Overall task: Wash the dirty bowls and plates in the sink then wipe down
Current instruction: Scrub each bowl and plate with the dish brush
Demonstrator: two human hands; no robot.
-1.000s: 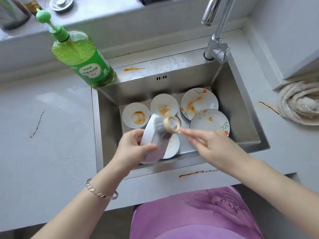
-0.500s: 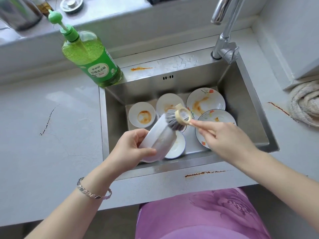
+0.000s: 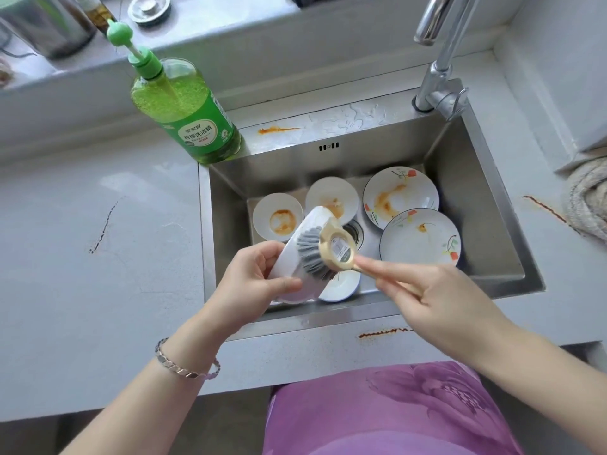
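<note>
A white bowl is scrubbed with a dish brush above a steel sink of dirty dishes.

The white bowl [image 3: 290,257] is gripped at its edge by the left hand [image 3: 259,284], thumb across the near face and fingers curled behind. It is tipped on its side over the sink [image 3: 205,224], probably so that drips fall into the basin. The dish brush [image 3: 328,251] is held by its handle in the right hand [image 3: 437,303], fingers closed on it and forefinger stretched toward the head, apparently to press the grey bristles onto the bowl. Both forearms are reached in from the near edge. Stained bowls [image 3: 277,216] and flowered plates [image 3: 400,197] lie unwashed on the sink floor.
</note>
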